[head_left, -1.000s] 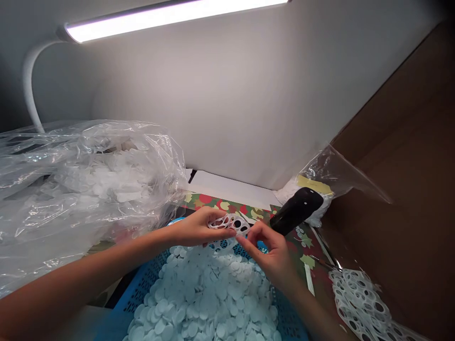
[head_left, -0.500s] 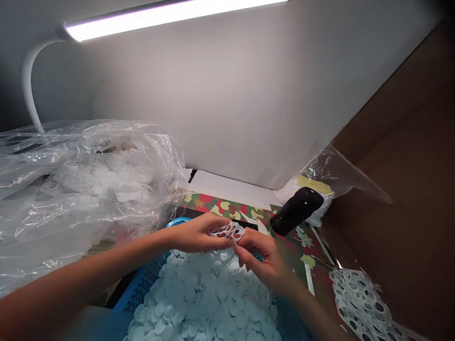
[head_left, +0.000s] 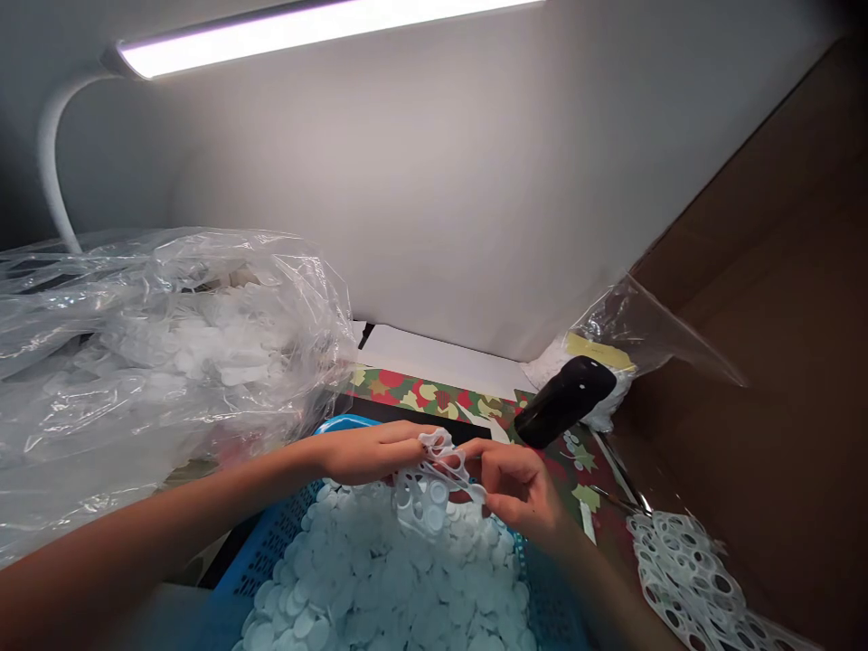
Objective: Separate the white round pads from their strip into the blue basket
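Observation:
Between my hands is a thin white sheet with round cut-outs [head_left: 424,502], hanging partly unfolded over the basket. My left hand [head_left: 380,452] is closed on its upper left part, fingers partly hidden behind it. On the other side, my right hand [head_left: 519,488] pinches the sheet's right edge between thumb and finger, at what looks like a white disc. Below both hands, a blue plastic basket [head_left: 261,551] holds a deep heap of small white discs [head_left: 386,579].
A large clear plastic bag [head_left: 169,362] with white pieces lies left. Right are a black cylindrical object [head_left: 566,402], a small clear bag [head_left: 630,325], metal tweezers-like tools [head_left: 637,497] and a pile of holed white sheets [head_left: 698,579]. A lamp [head_left: 325,32] shines above.
The holed sheet was bunched up between my hands and now hangs more spread out below them. My right hand has shifted slightly right, to the sheet's edge.

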